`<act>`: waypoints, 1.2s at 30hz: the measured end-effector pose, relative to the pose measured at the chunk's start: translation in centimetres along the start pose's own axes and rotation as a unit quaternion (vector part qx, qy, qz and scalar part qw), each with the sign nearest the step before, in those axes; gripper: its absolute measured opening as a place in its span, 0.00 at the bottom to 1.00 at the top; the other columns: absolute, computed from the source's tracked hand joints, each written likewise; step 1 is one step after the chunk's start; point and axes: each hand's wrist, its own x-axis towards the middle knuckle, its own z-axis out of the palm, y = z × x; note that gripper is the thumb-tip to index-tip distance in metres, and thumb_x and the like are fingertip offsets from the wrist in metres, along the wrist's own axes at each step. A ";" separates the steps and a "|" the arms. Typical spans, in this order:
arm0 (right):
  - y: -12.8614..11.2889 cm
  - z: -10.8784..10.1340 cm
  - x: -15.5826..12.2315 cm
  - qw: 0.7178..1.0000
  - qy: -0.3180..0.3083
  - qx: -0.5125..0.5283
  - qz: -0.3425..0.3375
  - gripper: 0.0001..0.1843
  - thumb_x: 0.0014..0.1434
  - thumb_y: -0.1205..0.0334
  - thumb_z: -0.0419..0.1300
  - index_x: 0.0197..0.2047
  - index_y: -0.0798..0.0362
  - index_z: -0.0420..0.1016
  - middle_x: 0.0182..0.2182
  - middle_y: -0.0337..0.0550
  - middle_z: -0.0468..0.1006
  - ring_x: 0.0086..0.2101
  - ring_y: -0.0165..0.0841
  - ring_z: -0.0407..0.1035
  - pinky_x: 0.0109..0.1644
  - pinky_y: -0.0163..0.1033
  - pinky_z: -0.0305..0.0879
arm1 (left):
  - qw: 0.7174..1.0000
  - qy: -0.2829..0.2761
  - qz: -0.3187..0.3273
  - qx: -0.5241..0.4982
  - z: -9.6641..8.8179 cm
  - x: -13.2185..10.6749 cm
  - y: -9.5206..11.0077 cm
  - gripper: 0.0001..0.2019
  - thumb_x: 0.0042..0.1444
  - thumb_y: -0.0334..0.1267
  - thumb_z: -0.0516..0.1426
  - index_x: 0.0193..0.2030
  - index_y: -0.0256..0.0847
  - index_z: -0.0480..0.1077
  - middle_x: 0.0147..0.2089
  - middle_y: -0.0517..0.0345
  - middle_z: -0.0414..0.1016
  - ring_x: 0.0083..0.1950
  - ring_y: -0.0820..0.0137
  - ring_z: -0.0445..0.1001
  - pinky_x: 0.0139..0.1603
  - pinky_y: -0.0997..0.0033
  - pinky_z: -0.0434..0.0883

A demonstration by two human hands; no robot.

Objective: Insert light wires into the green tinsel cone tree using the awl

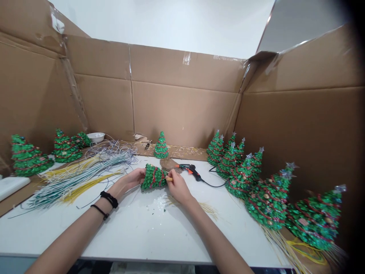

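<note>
A small green Christmas tree model (pixel 154 177) with red garland lies on its side between my hands. My left hand (pixel 134 177) is shut around its left end. My right hand (pixel 178 186) pinches a short tan stick-like item (pixel 169 179) against the tree's right end. What this item is exactly is hidden by my fingers. Both forearms reach in from the bottom edge, and black bands circle my left wrist.
A hot glue gun (pixel 189 171) with a black cord lies just beyond my right hand. Green-white and yellow strips (pixel 76 182), tangled wire (pixel 114 148) and a white bowl (pixel 96 137) are at the left. Several similar trees (pixel 269 201) stand at the right, inside cardboard walls (pixel 182 110).
</note>
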 end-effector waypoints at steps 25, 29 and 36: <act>-1.3 -2.4 1.1 0.991 -0.101 -0.060 -0.071 0.11 0.50 0.74 0.48 0.31 0.50 0.67 0.23 0.37 0.70 0.26 0.32 0.62 0.29 0.32 0.48 | 0.996 0.012 -0.036 -0.081 2.2 -0.3 -1.1 0.09 0.53 0.25 0.53 0.39 0.32 0.72 0.29 0.56 0.77 0.25 0.71 0.73 0.30 0.72 0.71; -0.9 -2.3 1.3 0.992 -0.109 -0.024 -0.060 0.12 0.51 0.74 0.47 0.31 0.50 0.67 0.23 0.36 0.70 0.26 0.31 0.63 0.29 0.32 0.50 | 0.994 -0.009 -0.039 -0.100 2.5 -0.4 -1.1 0.07 0.55 0.27 0.54 0.38 0.32 0.73 0.30 0.54 0.77 0.26 0.70 0.73 0.31 0.72 0.71; -0.3 -1.5 0.9 0.997 -0.060 0.028 -0.033 0.07 0.56 0.66 0.49 0.32 0.51 0.68 0.25 0.36 0.71 0.26 0.31 0.63 0.30 0.32 0.53 | 0.999 -0.024 -0.007 -0.048 2.3 -0.2 -1.2 0.04 0.54 0.29 0.58 0.35 0.31 0.74 0.27 0.53 0.77 0.22 0.72 0.71 0.26 0.72 0.70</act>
